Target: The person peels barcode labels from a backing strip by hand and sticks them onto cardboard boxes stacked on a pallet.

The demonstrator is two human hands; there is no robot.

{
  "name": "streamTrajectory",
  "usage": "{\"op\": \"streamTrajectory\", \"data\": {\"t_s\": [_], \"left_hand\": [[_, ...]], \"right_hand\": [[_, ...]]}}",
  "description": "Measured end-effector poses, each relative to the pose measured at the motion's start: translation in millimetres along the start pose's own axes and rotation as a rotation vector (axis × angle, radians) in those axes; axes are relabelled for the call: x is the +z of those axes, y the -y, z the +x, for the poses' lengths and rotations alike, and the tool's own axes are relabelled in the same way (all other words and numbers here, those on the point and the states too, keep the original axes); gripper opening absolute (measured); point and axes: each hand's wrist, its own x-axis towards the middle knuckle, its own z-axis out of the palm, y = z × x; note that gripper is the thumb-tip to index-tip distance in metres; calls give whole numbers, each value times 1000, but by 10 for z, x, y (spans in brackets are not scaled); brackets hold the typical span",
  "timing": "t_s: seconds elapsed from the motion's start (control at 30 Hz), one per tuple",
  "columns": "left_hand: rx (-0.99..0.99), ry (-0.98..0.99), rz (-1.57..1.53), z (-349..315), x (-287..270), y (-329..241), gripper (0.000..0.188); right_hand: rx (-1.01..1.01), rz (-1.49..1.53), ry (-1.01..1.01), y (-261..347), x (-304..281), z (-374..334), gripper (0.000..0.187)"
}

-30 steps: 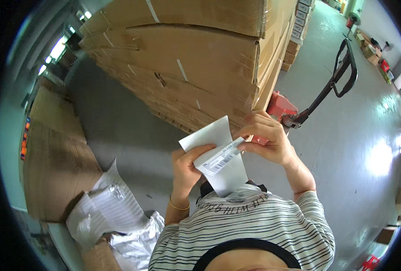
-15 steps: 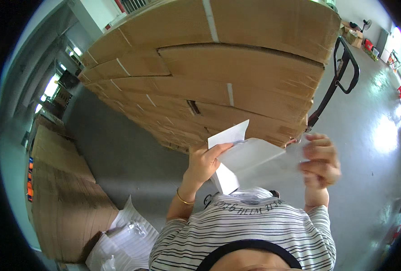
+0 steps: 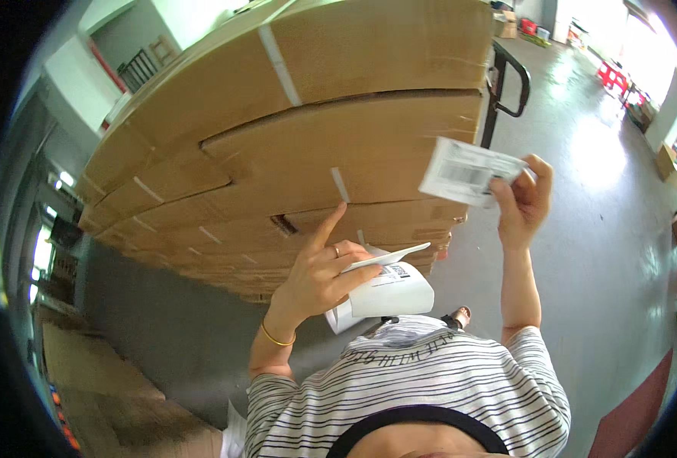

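Observation:
My right hand (image 3: 527,204) is raised at the right, pinching one corner of a white barcode label (image 3: 459,169) between thumb and fingers. The label is held out flat in front of the stacked brown cartons (image 3: 369,141), apparently without touching them. Lower and to the left, my left hand (image 3: 313,273) grips a folded strip of white labels (image 3: 401,296). Its index finger points up toward the carton wall, while the thumb and other fingers clasp the strip. Black print shows on part of the strip; its underside is hidden.
Cartons form a tall wall across the front, sealed with pale tape. A black cart handle (image 3: 512,84) rises past their right end. At the lower left stand more brown cardboard pieces (image 3: 102,382). Red stools (image 3: 613,76) and boxes line the far right across grey floor.
My right hand has moved up with a separate label in it, away from the strip. My left index finger now extends upward. The view has turned rightward.

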Motion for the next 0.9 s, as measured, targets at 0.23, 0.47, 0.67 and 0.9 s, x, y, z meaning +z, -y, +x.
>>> {"op": "streamTrajectory", "data": {"t_s": [0.23, 0.47, 0.67, 0.9], "left_hand": [[259, 180, 37, 452, 84, -2, 12], [321, 250, 140, 779, 123, 148, 3], [322, 231, 129, 852, 154, 166, 3], [298, 196, 99, 822, 205, 195, 5]], "right_hand": [[-5, -53, 82, -28, 357, 277, 43], [-137, -159, 144, -53, 433, 429, 42], [-122, -243, 177, -59, 411, 459, 43], [-182, -255, 164, -36, 465, 488, 41]]}}
